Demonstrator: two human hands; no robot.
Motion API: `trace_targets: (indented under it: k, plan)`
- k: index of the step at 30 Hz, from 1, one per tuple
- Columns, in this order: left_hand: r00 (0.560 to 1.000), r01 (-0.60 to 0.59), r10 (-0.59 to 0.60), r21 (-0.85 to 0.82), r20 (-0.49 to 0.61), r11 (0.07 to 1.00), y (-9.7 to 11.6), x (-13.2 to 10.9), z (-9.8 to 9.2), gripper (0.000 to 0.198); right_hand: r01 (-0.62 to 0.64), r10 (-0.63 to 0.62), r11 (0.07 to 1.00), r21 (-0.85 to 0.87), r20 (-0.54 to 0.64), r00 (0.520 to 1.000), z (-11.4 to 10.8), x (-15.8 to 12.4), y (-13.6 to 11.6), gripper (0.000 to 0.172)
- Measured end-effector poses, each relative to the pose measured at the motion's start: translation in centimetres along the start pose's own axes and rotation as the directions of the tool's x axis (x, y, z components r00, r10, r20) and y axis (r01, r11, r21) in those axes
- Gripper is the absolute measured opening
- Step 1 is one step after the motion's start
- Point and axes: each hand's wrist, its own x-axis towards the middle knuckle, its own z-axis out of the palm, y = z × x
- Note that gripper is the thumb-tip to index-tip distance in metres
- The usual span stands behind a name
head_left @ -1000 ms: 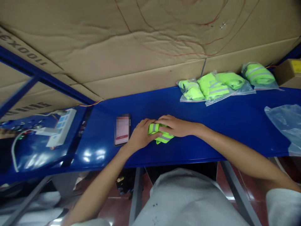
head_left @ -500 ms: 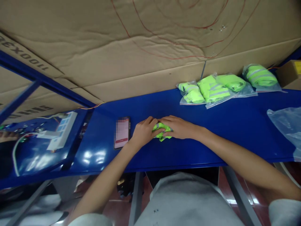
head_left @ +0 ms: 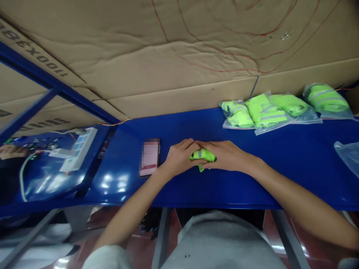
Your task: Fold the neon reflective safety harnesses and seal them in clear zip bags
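Note:
A small bundle of a yellow-green hi-vis vest (head_left: 206, 153) with a grey reflective strip rests on the blue table in front of me. My left hand (head_left: 183, 155) wraps round its left side, and my right hand (head_left: 224, 155) closes on its right side. The fingertips of both hands meet at the far edge of the bundle. Much of the vest is hidden under the palms, and a loose corner pokes out toward me. Left of my left hand lies a phone (head_left: 150, 157) with its screen lit.
Along the back of the blue table (head_left: 174, 127) lie several clear bags of folded hi-vis vests (head_left: 265, 112). An empty-looking clear plastic bag (head_left: 349, 155) lies at the right. A white power strip (head_left: 81, 149) and another person's hand (head_left: 12, 151) are at the left. Cardboard (head_left: 168, 89) lines the back.
The view has shifted, so the table things sit a little differently in the picture. The vest bundle looks more compact between my hands, with its strip turned. Both hands still grip it.

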Motion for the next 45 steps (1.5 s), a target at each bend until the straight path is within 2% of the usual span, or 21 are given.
trace_targets:
  k: [2, 5, 10, 12, 16, 20, 22, 25, 28, 30, 32, 35, 38, 41, 43, 45]
  plan:
    - [0.999, -0.051, 0.051, 0.039, 0.013, 0.998, 0.2, 0.9, 0.3, 0.045, -0.037, 0.038, 0.994, -0.104, 0.012, 0.999, -0.4, -0.2, -0.2, 0.076]
    - [0.998, -0.057, 0.059, -0.066, 0.027, 0.996, -0.1, 1.9, 1.2, 0.049, -0.065, 0.065, 0.98, -0.188, -0.005, 0.998, 0.0, -0.2, 0.0, 0.08]
    - [0.995, 0.081, -0.062, -0.28, 0.076, 0.957, -1.1, 2.1, 2.4, 0.052, -0.14, 0.135, 0.965, -0.224, -0.04, 0.99, 1.8, 0.3, 1.1, 0.089]
    - [0.986, 0.16, -0.133, -0.356, 0.098, 0.921, -1.2, 1.9, 2.6, 0.057, -0.135, 0.124, 0.966, -0.222, -0.064, 0.99, 2.2, 0.4, 1.4, 0.09]
    - [0.971, 0.239, -0.209, -0.479, 0.118, 0.844, -1.7, 1.4, 3.0, 0.058, -0.031, -0.009, 0.972, -0.235, -0.168, 0.986, 2.7, 0.2, 1.8, 0.087]
    - [0.959, 0.278, -0.259, -0.515, 0.111, 0.81, -2.3, 1.0, 3.4, 0.062, 0.081, -0.205, 0.923, -0.375, -0.305, 0.93, 3.3, -0.5, 2.0, 0.062]
    - [0.956, 0.29, -0.266, -0.53, 0.122, 0.797, -2.3, 1.0, 3.5, 0.065, 0.123, -0.272, 0.884, -0.451, -0.282, 0.92, 3.5, -0.9, 1.8, 0.053]
    - [0.955, 0.296, -0.262, -0.529, 0.14, 0.795, -2.1, 1.0, 3.4, 0.072, 0.142, -0.274, 0.865, -0.482, -0.215, 0.938, 3.5, -1.2, 1.5, 0.055]
    - [0.967, 0.254, -0.215, -0.531, 0.136, 0.808, -1.7, 1.1, 3.0, 0.08, 0.124, -0.223, 0.919, -0.373, -0.234, 0.946, 3.7, -1.0, 1.4, 0.047]
    - [0.975, 0.22, -0.176, -0.51, 0.134, 0.831, -1.5, 1.1, 2.8, 0.072, 0.144, -0.197, 0.97, -0.195, -0.285, 0.938, 3.8, -0.9, 1.6, 0.042]
    - [0.979, 0.202, -0.158, -0.467, 0.131, 0.861, -1.4, 1.0, 2.8, 0.064, 0.181, -0.159, 0.983, 0.034, -0.34, 0.927, 3.6, -0.7, 2.1, 0.041]
    - [0.985, 0.17, -0.148, -0.398, 0.086, 0.901, -1.3, 0.8, 2.9, 0.065, 0.173, -0.029, 0.896, 0.409, -0.335, 0.942, 2.9, -0.7, 3.0, 0.047]
    - [0.99, 0.129, -0.138, -0.377, 0.004, 0.917, -1.2, 0.7, 3.1, 0.067, 0.062, 0.102, 0.734, 0.676, -0.2, 0.974, 2.1, -0.6, 3.9, 0.047]
    - [0.991, 0.074, -0.108, -0.347, -0.08, 0.935, -0.9, 0.8, 3.2, 0.063, -0.06, 0.177, 0.693, 0.718, -0.089, 0.98, 1.3, -0.5, 4.0, 0.051]
    - [0.988, -0.005, -0.038, -0.271, -0.151, 0.962, -0.7, 0.8, 3.3, 0.061, -0.109, 0.172, 0.73, 0.675, -0.027, 0.985, 0.9, -0.5, 3.4, 0.05]
    - [0.976, -0.097, 0.062, -0.161, -0.21, 0.982, -0.4, 0.8, 3.3, 0.058, -0.135, 0.164, 0.806, 0.576, 0.002, 0.986, 0.6, -0.6, 2.4, 0.045]
